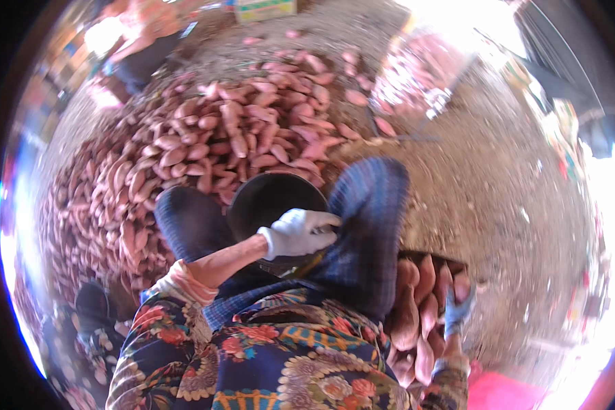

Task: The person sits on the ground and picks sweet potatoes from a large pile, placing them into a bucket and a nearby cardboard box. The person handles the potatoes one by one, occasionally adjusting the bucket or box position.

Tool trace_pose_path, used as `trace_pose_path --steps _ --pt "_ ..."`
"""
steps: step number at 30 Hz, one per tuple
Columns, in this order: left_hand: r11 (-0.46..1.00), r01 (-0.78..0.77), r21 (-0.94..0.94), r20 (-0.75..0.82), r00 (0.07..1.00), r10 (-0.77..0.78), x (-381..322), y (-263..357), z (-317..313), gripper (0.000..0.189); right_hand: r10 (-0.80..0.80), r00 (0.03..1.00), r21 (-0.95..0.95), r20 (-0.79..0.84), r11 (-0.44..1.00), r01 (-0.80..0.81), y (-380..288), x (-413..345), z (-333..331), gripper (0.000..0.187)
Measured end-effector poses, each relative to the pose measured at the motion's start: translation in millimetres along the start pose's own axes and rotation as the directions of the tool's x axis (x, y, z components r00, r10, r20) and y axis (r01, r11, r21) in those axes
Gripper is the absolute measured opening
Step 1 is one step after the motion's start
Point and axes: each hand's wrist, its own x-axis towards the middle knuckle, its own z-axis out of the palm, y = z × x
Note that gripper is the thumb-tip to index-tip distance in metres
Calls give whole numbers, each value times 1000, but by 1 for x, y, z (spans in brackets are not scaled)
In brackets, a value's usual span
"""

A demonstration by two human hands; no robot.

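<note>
My left hand (pixel 302 233), in a pale work glove, is over the right side of a black bucket (pixel 266 197) between my knees. Its fingertips come together near the rim and my knee; whether they grip anything is unclear. Off to my right, my gloved right hand (pixel 458 310) has its fingers spread around the end of a sweet potato (pixel 461 286) in a box (pixel 430 255). More reddish sweet potatoes (pixel 407 312) lie lengthwise in that box, close beside my thigh. The bucket's inside is dark, and my forearm covers part of it.
A large heap of sweet potatoes (pixel 184 148) spreads ahead and to the left. A shiny bag of them (pixel 410 72) stands ahead right on the dirt floor (pixel 471 189). Another person (pixel 143 56) is at the far left; someone's dark shoe (pixel 91 300) shows near left.
</note>
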Motion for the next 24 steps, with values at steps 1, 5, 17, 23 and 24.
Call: trace_pose_path --steps 1,5,17,23,24 --pt "1000 15 25 37 999 -16 2 5 -4 37 5 1000 -24 16 1000 -4 8 3 -3 89" --pt "997 69 25 -11 998 -69 -3 -20 -25 41 -124 988 -175 -88 979 107 2 47 11 75" --pt "961 106 254 -192 980 -57 41 -80 -153 28 -746 608 310 272 666 679 -407 214 200 54" --pt "853 165 496 -304 953 -7 54 -140 -167 27 -794 371 307 482 550 777 -521 252 350 57" --pt "848 184 498 -301 953 -30 52 -144 -170 30 -819 362 312 444 520 795 -531 257 386 58"
